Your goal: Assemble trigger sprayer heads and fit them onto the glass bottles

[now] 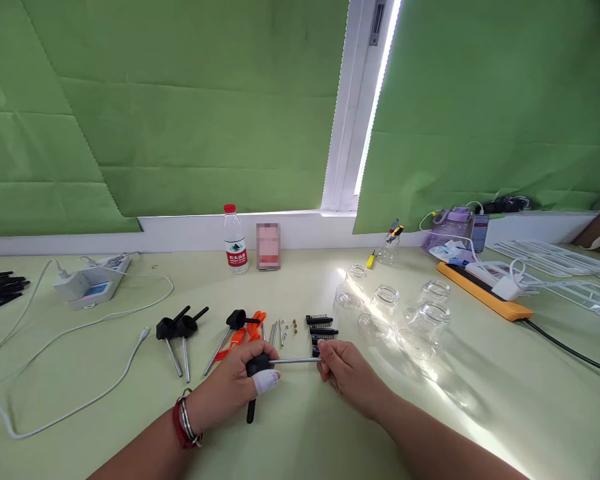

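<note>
Wrapped round the head of a black plastic part (259, 365), my left hand (243, 377) is closed; white tape covers one of its fingers. A short black arm sticks out below it, and a thin metal rod (295, 361) runs rightward from the head. My right hand (347, 373) pinches the rod's far end, whose tip is hidden. Just beyond lie several black pieces with springs (321, 327), some small brass-coloured parts (295, 325), metal pins (281, 333) and orange plastic pieces (237, 338). Similar black parts with rods (184, 327) stand to the left.
Several clear glass jars (383, 303) stand to the right. A water bottle (236, 243) and a pink card (269, 247) are at the back. White cables (95, 400) and a power strip (100, 280) lie left; an orange-and-black bar (485, 293) lies right.
</note>
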A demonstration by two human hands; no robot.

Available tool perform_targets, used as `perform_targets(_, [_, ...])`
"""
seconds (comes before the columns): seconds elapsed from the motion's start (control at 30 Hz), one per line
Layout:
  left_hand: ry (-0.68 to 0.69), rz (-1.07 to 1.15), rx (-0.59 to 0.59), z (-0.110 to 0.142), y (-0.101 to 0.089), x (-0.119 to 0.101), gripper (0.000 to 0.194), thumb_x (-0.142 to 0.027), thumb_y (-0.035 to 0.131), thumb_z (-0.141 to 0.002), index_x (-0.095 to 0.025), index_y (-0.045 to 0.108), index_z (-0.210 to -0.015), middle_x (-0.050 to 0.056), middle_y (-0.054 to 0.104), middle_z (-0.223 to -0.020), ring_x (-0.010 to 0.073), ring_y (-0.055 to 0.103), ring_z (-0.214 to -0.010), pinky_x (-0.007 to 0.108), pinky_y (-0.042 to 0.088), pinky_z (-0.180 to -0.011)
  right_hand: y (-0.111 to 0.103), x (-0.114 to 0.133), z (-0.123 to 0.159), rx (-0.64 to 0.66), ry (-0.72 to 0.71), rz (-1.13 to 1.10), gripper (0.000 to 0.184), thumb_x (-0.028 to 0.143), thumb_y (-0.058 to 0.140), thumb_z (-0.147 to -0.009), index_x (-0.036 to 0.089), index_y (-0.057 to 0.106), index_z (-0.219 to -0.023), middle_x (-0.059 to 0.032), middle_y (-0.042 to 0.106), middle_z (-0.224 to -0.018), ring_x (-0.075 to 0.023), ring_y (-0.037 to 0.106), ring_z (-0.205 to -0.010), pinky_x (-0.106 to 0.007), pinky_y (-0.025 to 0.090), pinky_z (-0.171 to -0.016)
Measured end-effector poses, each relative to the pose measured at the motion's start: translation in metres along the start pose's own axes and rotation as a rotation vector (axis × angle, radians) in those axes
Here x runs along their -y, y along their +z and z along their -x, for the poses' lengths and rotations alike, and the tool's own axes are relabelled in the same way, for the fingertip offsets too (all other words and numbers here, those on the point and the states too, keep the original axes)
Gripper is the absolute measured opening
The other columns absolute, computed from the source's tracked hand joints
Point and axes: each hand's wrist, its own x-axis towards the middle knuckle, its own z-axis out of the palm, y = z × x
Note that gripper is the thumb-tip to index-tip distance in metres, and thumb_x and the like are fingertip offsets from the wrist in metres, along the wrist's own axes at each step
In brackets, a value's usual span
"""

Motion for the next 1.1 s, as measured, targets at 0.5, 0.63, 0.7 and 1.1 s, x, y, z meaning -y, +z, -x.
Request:
perform_targets(0.5, [-0.011,0.018,-0.055,0.0,-0.0011,0.0059,0.025,-0.039,0.058,-0.078,-0.02,0.058,-0.094,0.001,0.052,-0.083,0.0145,0.045,-0.073,0.024,0.039,-0.064,-0.002,0.0006,0.001,0.021,-0.071,-0.017,0.044,0.052,0.039,-0.091,0.017,0.05,-0.067,0.0019,0.05,-0.06,-0.0067,0.04,-0.048,-0.022,0.035,-0.048])
perform_targets(0.63, [-0.003,0.046,-0.06,0.0001,-0.0029,0.0054,0.024,-0.038,0.058,-0.078,-0.02,0.058,-0.093,0.0,0.05,-0.081,0.0138,0.044,-0.071,0.024,0.038,-0.063,-0.0012,0.002,0.0008,0.011,-0.042,-0.079,0.043,0.054,0.039,-0.09,0.017,0.051,-0.073,0.0011,0.052,-0.064,-0.0074,0.041,-0.049,-0.022,0.036,-0.048])
perform_targets(0.7, [0.002,0.061,-0.059,-0.0003,-0.0036,0.0055,0.023,-0.038,0.057,-0.079,-0.02,0.058,-0.093,0.0,0.05,-0.082,0.0135,0.044,-0.071,0.024,0.038,-0.063,-0.0015,0.0023,0.0014,0.022,-0.064,-0.136,0.035,0.051,0.044,-0.089,0.018,0.051,-0.082,0.001,0.055,-0.07,-0.0074,0.042,-0.052,-0.022,0.037,-0.049])
perform_targets(1.1, [-0.016,0.011,-0.056,-0.0018,-0.0033,0.0072,0.023,-0.038,0.058,-0.079,-0.02,0.058,-0.093,0.001,0.051,-0.085,0.0147,0.045,-0.075,0.025,0.04,-0.066,-0.0025,0.0059,0.0014,0.018,-0.064,-0.129,0.031,0.049,0.048,-0.088,0.019,0.05,-0.08,0.0019,0.053,-0.069,-0.0075,0.043,-0.052,-0.022,0.036,-0.049])
